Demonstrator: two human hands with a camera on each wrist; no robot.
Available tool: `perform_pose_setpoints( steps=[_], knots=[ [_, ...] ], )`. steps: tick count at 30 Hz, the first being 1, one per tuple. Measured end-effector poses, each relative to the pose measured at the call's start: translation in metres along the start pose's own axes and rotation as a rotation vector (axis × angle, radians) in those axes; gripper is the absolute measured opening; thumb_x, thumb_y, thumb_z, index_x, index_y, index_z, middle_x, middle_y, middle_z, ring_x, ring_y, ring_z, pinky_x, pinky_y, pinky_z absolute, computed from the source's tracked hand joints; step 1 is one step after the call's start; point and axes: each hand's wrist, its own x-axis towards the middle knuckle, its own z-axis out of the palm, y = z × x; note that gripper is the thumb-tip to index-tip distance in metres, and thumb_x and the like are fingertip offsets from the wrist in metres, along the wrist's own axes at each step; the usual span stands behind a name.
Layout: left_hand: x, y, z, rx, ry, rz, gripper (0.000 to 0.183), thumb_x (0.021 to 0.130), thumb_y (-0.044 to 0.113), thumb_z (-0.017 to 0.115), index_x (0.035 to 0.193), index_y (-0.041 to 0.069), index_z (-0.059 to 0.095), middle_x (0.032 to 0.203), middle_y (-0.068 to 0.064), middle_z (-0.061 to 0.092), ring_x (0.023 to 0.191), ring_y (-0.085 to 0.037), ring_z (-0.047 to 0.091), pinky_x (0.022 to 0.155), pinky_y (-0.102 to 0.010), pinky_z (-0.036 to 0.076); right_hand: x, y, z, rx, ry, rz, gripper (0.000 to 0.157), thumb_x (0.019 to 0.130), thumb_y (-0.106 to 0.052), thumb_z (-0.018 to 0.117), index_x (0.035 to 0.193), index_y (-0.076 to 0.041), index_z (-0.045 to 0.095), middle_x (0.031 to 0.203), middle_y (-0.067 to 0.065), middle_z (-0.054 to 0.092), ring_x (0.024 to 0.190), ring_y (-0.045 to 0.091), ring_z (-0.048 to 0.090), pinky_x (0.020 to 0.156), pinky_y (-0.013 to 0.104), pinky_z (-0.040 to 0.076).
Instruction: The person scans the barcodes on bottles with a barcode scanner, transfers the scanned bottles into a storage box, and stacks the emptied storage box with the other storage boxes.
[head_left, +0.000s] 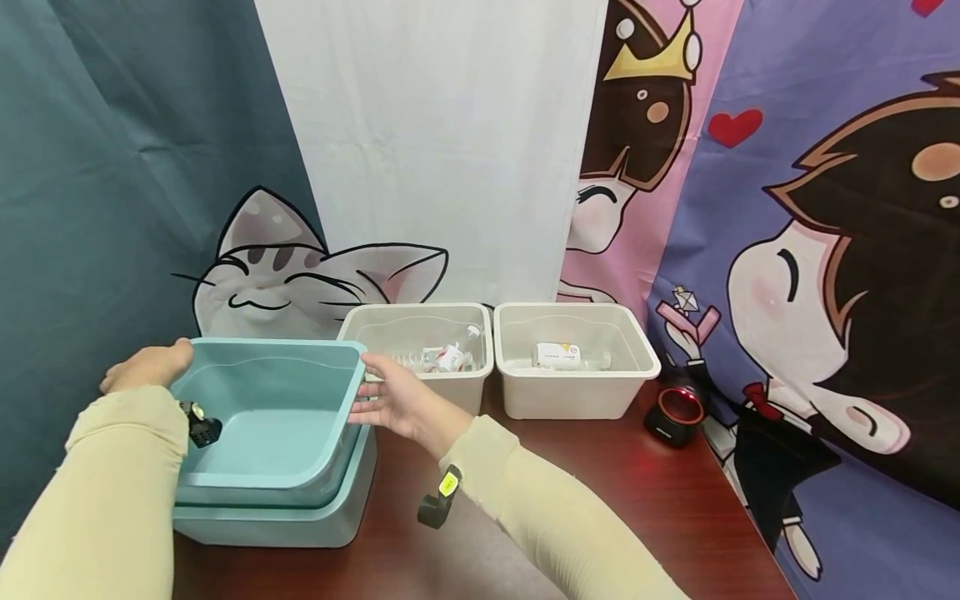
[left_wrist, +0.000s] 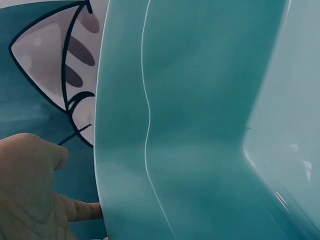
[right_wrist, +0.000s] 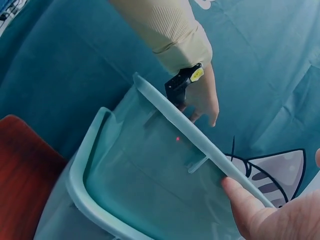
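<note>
A light-blue plastic bin (head_left: 273, 417) is nested in a second light-blue bin (head_left: 277, 530) on the left of the table. The upper bin's rim stands above the lower one's. At its far left corner is my left hand (head_left: 150, 367). In the left wrist view that hand (left_wrist: 30, 185) has its thumb apart from the bin and a finger at its outer wall. My right hand (head_left: 397, 400) touches the upper bin's right side, fingers extended and spread. The right wrist view shows a digit of the right hand (right_wrist: 280, 217) against the wall just under the rim.
Two white bins stand at the back: the left one (head_left: 416, 310) contains clear plastic bottles (head_left: 452, 357), the right one (head_left: 577, 400) a bottle with a white label (head_left: 558, 356). Right of them is a black device (head_left: 675, 415) with a red-lit top. Printed curtains hang behind the reddish-brown table (head_left: 600, 483).
</note>
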Motion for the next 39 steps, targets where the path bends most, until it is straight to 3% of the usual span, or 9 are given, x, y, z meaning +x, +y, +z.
perform_pose_setpoints(
  steps=[11,18,27,39],
  knots=[
    [0.016,-0.008,0.022,-0.005,-0.028,-0.019,0.097,0.098,0.051,0.000,0.131,-0.037,0.025,0.123,-0.058,0.021,0.119,-0.062,0.029,0.092,-0.062,0.040,0.011,0.018,-0.007,0.024,0.031,0.039,0.071,0.099,-0.048,0.055,0.152,-0.003,0.040,0.116,0.022,0.054,0.101,0.039,0.064,0.096,0.055,0.052],
    [0.016,-0.012,0.035,-0.056,-0.027,-0.047,0.099,0.098,0.054,0.000,0.133,-0.035,0.024,0.122,-0.054,0.020,0.118,-0.059,0.028,0.090,-0.063,0.041,0.013,0.028,-0.010,0.041,0.054,0.058,0.071,0.099,-0.048,0.056,0.152,-0.004,0.039,0.120,0.023,0.053,0.106,0.044,0.063,0.097,0.058,0.051],
    [0.035,-0.018,0.047,-0.075,-0.037,-0.084,0.100,0.097,0.056,0.001,0.136,-0.034,0.019,0.129,-0.056,0.014,0.124,-0.061,0.023,0.094,-0.065,0.039,0.017,0.037,-0.014,0.060,0.058,0.063,0.069,0.098,-0.047,0.057,0.150,-0.004,0.041,0.117,0.024,0.054,0.106,0.044,0.064,0.097,0.058,0.051],
    [0.026,-0.019,0.059,-0.060,-0.024,-0.051,0.097,0.098,0.054,0.003,0.134,-0.033,0.027,0.124,-0.055,0.018,0.122,-0.062,0.025,0.092,-0.064,0.041,0.019,0.049,-0.019,0.046,0.073,0.082,0.069,0.098,-0.046,0.057,0.151,-0.003,0.041,0.114,0.026,0.055,0.106,0.045,0.063,0.097,0.057,0.051]
  ],
)
